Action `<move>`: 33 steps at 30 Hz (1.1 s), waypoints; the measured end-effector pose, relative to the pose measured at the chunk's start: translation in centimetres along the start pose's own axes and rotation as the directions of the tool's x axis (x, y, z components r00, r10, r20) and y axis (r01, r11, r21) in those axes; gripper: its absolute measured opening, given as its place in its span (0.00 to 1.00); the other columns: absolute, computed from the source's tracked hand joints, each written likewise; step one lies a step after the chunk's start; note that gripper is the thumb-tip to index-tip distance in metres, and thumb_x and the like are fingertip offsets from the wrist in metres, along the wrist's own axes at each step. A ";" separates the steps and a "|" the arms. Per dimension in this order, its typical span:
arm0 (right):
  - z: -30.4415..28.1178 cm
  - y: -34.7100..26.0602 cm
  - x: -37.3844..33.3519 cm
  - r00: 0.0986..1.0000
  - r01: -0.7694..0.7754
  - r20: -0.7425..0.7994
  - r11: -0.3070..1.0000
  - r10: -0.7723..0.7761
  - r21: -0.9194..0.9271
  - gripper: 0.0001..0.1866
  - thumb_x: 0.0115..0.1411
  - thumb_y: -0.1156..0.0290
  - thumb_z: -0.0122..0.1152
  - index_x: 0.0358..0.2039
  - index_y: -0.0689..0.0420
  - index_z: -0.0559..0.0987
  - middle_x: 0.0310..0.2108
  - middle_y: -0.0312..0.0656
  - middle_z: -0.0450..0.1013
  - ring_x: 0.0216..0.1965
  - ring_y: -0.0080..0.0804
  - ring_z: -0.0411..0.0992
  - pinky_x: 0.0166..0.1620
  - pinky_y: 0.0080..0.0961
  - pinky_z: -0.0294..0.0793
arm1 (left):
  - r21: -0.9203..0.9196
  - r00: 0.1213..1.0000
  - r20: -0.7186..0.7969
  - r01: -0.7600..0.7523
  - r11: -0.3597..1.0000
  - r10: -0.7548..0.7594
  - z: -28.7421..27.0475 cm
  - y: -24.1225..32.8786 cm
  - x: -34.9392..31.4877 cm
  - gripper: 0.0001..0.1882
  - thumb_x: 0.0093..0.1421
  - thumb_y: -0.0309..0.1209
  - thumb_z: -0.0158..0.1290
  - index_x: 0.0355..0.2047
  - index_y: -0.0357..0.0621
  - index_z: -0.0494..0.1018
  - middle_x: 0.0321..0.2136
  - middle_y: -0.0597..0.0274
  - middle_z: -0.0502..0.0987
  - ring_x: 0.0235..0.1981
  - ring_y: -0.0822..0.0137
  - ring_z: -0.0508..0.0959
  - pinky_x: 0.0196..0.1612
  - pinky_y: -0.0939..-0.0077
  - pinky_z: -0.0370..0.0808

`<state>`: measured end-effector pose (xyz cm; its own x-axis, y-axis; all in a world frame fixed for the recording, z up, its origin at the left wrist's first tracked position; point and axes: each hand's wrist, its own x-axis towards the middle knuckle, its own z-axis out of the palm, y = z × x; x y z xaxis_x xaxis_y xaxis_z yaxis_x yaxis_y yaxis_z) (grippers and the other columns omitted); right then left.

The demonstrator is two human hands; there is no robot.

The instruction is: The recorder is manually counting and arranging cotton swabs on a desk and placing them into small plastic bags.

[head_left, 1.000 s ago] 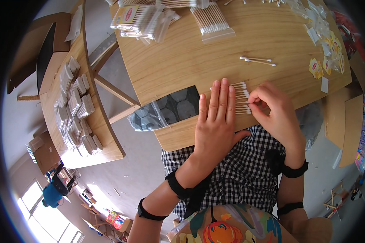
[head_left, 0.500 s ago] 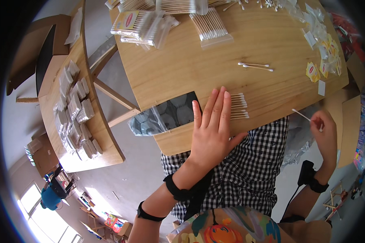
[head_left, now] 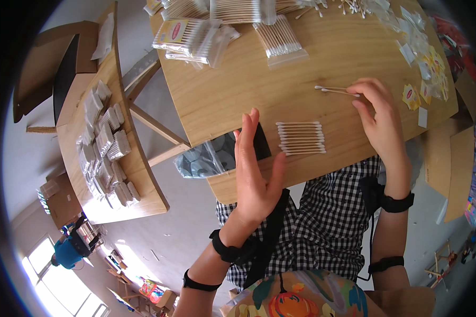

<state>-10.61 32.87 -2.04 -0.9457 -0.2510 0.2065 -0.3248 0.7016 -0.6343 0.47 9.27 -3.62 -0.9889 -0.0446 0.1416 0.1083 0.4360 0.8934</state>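
Note:
A neat row of several white-tipped cotton swabs [head_left: 302, 138] lies side by side near the table's front edge. Just left of the row, my left hand [head_left: 255, 182] stands on its edge, fingers stretched and thumb apart, holding nothing. Beneath and behind it is a clear plastic bag [head_left: 209, 157] over a dark sheet [head_left: 261, 140], partly hidden by the hand. Two loose cotton swabs [head_left: 329, 90] lie farther back. At their right ends, the fingertips of my right hand [head_left: 383, 119] reach down, with the thumb spread away from them.
Filled swab packets [head_left: 193, 39] are piled at the back left of the table [head_left: 217, 95], with another packet [head_left: 280, 39] beside them. Yellow cards [head_left: 410, 96] and clear bags lie at the right edge. More packets [head_left: 103, 148] cover a left side table. A person [head_left: 71, 248] is far off.
My left hand has slid left off the swab row, uncovering it. My right hand, which held a cotton swab beyond the table's edge, has come to the two loose swabs; that swab no longer shows in it.

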 end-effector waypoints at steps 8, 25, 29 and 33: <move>3.0 -2.5 0.9 0.992 0.055 0.110 0.995 -0.064 0.086 0.07 0.57 0.85 0.59 0.34 0.61 0.74 0.34 0.45 0.71 0.40 0.47 0.71 0.42 0.38 0.72 | -0.433 0.965 -0.145 0.137 0.891 -0.219 -0.1 0.3 1.0 0.33 0.74 0.36 0.38 0.74 0.41 0.42 0.72 0.43 0.54 0.74 0.52 0.53 0.75 0.56 0.46; 7.8 -6.0 -3.7 0.956 -0.074 -0.129 0.643 0.263 0.762 0.35 0.76 0.47 0.33 0.69 0.65 0.58 0.70 0.56 0.55 0.73 0.47 0.51 0.74 0.43 0.45 | -0.697 0.946 -0.225 0.012 0.717 -0.235 5.0 1.8 3.0 0.39 0.74 0.53 0.37 0.74 0.42 0.42 0.73 0.40 0.48 0.76 0.53 0.44 0.76 0.58 0.38; 7.6 -5.2 -3.1 0.962 -0.090 -0.099 0.635 0.256 0.767 0.33 0.77 0.49 0.31 0.68 0.65 0.59 0.69 0.57 0.57 0.72 0.47 0.53 0.74 0.44 0.48 | -0.732 0.937 -0.213 0.035 0.681 -0.276 4.7 1.8 3.9 0.41 0.72 0.56 0.39 0.74 0.42 0.44 0.72 0.40 0.51 0.76 0.53 0.46 0.76 0.58 0.39; 7.2 -5.7 -3.9 0.965 -0.137 -0.025 0.581 0.262 0.802 0.34 0.76 0.48 0.36 0.67 0.67 0.60 0.67 0.55 0.60 0.70 0.44 0.57 0.72 0.40 0.54 | -0.735 0.950 -0.161 0.067 0.675 -0.269 4.4 1.8 3.4 0.43 0.71 0.57 0.41 0.74 0.41 0.45 0.72 0.40 0.52 0.75 0.53 0.48 0.76 0.59 0.40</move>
<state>-4.96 25.02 -4.62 -0.9978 -0.0413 0.0519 -0.0479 -0.0926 -0.9946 -3.11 13.85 -3.39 -0.9519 -0.3040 -0.0375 0.0816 -0.3697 0.9255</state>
